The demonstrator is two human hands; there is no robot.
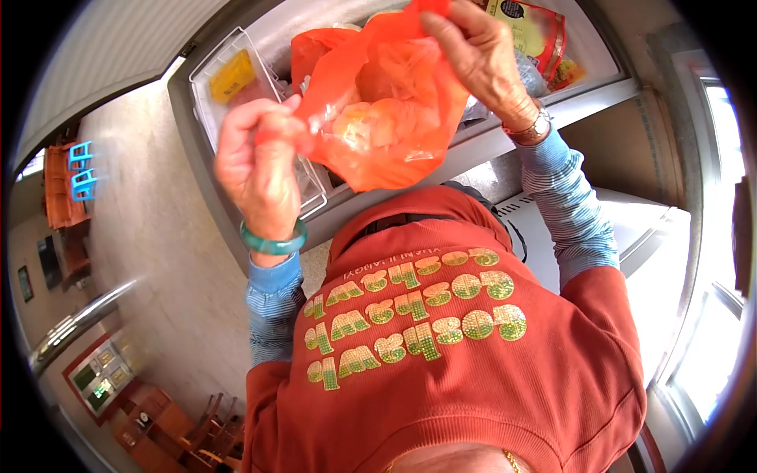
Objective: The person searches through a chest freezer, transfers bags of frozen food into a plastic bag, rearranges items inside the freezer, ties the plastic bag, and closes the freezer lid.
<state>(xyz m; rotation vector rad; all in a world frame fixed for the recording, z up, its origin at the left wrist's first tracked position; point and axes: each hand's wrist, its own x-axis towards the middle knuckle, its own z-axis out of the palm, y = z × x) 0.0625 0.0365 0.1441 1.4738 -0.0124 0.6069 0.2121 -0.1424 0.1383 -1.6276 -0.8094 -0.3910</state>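
Observation:
Between my hands a red plastic bag (pixel 441 102) hangs with its mouth spread wide. My left hand (pixel 264 158), with a green bangle at the wrist, pinches the bag's left edge. At the far right edge, my right hand (pixel 481 59) grips the plastic between thumb and fingers; a watch (pixel 541 122) is on that wrist. Inside the bag are pale, orange-tinted pieces (pixel 367 124) in clear wrapping, whose kind I cannot tell. The bag is held over the front edge of an open chest freezer (pixel 441 172).
A white wire basket (pixel 206 106) with a yellow packet (pixel 233 76) sits at the freezer's left. Colourful food packets (pixel 540 35) lie at its right. The raised lid (pixel 102 55) is upper left, a white appliance (pixel 650 221) right, and blue stools (pixel 82 183) stand far left.

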